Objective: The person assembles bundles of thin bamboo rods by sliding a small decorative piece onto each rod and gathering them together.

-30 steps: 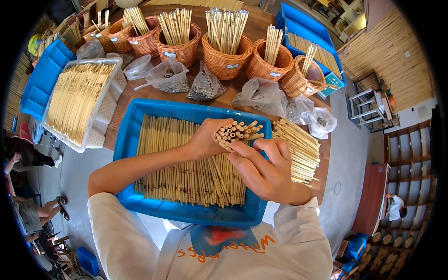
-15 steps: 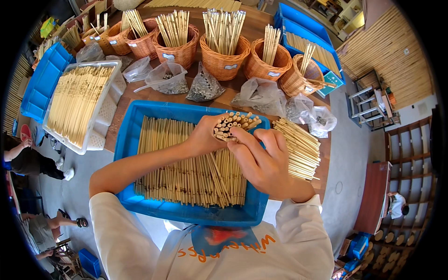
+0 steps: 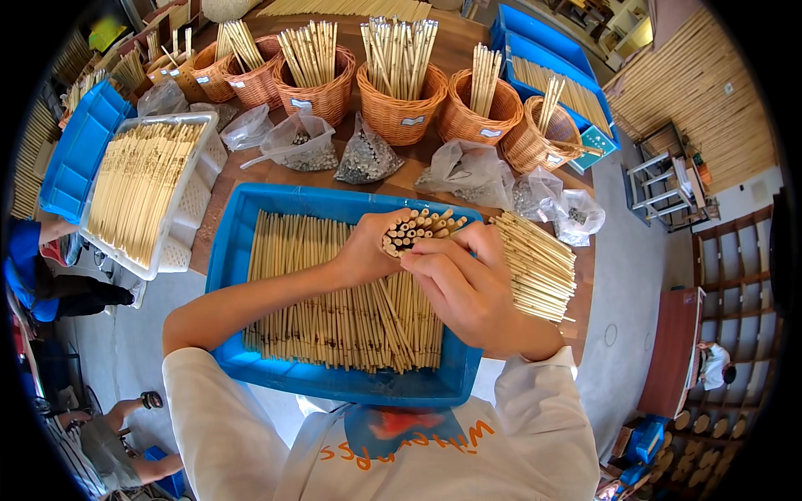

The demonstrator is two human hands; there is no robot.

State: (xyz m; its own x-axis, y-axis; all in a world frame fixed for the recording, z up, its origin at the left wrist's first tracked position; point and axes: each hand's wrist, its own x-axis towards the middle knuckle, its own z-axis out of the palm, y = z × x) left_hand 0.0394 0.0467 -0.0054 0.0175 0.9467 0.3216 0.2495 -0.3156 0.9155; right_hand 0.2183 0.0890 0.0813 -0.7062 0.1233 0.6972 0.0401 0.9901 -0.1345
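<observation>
In my left hand is a bundle of thin bamboo sticks, its cut round ends facing up and the fingers wrapped around it. My right hand is closed at the near side of the bundle, thumb and fingertips pressed together against the stick ends. What lies between those fingertips is too small to make out. Both hands are over a blue plastic tray, in which many more bamboo sticks lie side by side, a few of them aslant.
Beyond the tray stand several wicker baskets of upright sticks, with clear bags of small metal parts before them. Loose sticks lie to the right. At left is a white crate of sticks; people stand past it.
My right fingers, earlier spread more and reaching onto the stick ends, have drawn together at the bundle's near side. The left hand keeps its hold. People at the left have moved.
</observation>
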